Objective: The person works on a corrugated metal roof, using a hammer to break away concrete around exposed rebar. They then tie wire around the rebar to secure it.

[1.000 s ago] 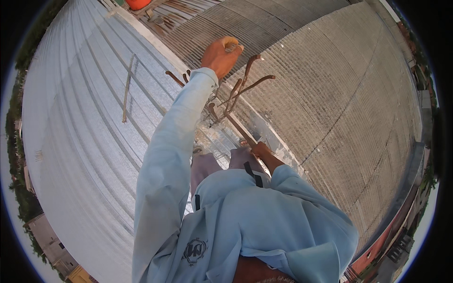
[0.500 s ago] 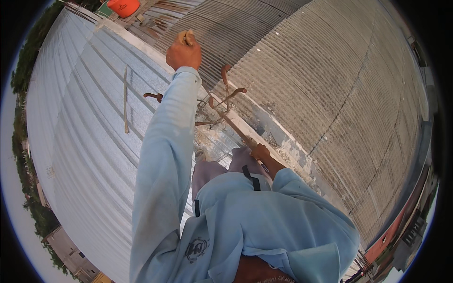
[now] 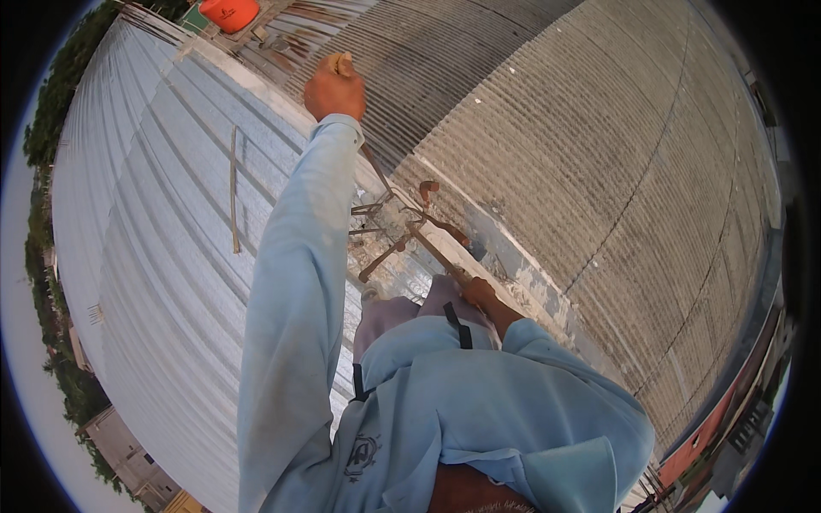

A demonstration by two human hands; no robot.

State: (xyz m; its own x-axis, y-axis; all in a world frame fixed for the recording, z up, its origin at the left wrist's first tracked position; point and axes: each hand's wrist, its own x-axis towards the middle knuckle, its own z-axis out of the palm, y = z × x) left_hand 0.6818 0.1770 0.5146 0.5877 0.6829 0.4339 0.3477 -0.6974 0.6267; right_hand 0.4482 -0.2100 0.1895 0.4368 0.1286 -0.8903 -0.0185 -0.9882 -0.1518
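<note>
At the far end of my outstretched arm, my left hand (image 3: pixel 334 90) is closed in a fist around a rusty rod (image 3: pixel 375 167), which emerges below it. Closer to my body, my right hand (image 3: pixel 481 292) grips a longer rusty bar (image 3: pixel 438 252) that slants up and left. Both reach a broken concrete stub (image 3: pixel 393 218), where several thin bars cross. A hooked rusty end (image 3: pixel 428 188) sticks up on the far side. Another bent bar (image 3: pixel 382 260) points toward my legs. How the bars join is too small to tell.
Silvery ribbed metal roofing (image 3: pixel 171 282) spreads to the left, with a thin strip (image 3: pixel 234 188) lying on it. Weathered corrugated sheets (image 3: pixel 590 162) cover the right. A crumbling concrete ledge (image 3: pixel 534 295) runs between them. An orange tub (image 3: pixel 229 13) stands at the far left.
The bent, hooked bars around the stub have swung to different positions, some now lower and nearer my legs. Both hands keep their grips and have barely moved.
</note>
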